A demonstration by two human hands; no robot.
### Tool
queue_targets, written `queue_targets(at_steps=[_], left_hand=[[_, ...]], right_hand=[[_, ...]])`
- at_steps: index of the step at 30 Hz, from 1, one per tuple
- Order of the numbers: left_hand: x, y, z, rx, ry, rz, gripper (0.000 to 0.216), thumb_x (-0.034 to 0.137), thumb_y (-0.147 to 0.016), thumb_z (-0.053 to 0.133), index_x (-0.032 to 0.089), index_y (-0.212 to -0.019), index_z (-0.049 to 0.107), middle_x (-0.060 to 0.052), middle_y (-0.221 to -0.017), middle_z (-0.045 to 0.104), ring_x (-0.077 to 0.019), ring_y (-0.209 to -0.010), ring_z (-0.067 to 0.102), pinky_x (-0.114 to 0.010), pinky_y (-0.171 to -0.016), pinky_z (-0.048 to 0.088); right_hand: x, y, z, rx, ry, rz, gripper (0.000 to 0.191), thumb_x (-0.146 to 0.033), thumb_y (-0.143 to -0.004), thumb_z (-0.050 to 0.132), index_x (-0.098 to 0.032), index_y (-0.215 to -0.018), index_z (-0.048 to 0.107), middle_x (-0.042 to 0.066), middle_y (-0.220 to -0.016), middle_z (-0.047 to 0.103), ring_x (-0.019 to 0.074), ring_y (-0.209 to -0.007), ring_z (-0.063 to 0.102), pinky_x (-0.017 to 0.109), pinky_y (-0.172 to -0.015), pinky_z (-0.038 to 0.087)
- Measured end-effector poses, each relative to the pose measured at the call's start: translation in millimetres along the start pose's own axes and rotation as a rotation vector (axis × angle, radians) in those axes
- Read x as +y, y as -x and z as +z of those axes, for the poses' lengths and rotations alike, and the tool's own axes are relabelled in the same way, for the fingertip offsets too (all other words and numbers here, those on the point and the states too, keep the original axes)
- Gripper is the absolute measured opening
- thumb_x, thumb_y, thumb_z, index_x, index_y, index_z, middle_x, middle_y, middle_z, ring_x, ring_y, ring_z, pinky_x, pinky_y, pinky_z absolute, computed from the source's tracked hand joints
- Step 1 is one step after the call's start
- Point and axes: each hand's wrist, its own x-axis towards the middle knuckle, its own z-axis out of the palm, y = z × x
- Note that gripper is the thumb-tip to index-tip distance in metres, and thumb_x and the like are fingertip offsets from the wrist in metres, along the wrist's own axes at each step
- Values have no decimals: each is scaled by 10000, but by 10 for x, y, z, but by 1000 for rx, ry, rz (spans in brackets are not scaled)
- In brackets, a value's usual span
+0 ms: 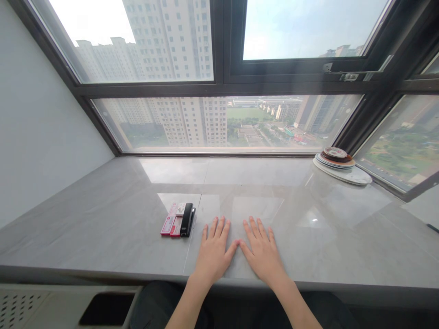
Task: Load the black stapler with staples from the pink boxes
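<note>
As our left hand point(213, 251) and right hand point(263, 253) lie splayed flat on the bench point(103, 219), gripping nothing visible, we've got the stapler point(186, 220) just left, beside the boxes point(168, 225): probably stiff, solid, slickish, best held mid-body.

glossy, smooth stone-look ledge point(120, 219), plastic-looking stapler point(186, 220), card-like boxes point(168, 223), clear glass panes point(192, 123), matt wall point(37, 114)

- The head camera looks from the person's head, above the near edge of the grey ledge point(109, 214).
- It faces forward and down, nearly straight at the window point(219, 89).
- The left hand point(213, 251) and right hand point(262, 253) lie near, low in view; the window stands farther off, across the top.
</note>
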Motion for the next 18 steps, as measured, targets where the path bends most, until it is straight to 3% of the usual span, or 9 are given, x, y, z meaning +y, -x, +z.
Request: queue_targets(at_steps=[9,18], left_hand=[[4,3,-13,1,5,1,621,571,-1057,316,333,-1628,271,-15,-1713,225,-278,-1584,196,-559,-1262,217],[-17,7,1,-18,-22,28,629,571,-1057,313,303,-1626,289,-40,-1718,211,-297,-1590,167,-573,-1259,199]], right_hand=[[17,-10,11,12,5,1,676,-553,-1052,278,-256,-1658,235,17,-1730,87,249,-1606,23,553,-1277,55],[4,-19,-20,-20,-14,-1,663,-533,-1050,287,-270,-1656,236,-23,-1724,112,270,-1604,54,563,-1275,48]])
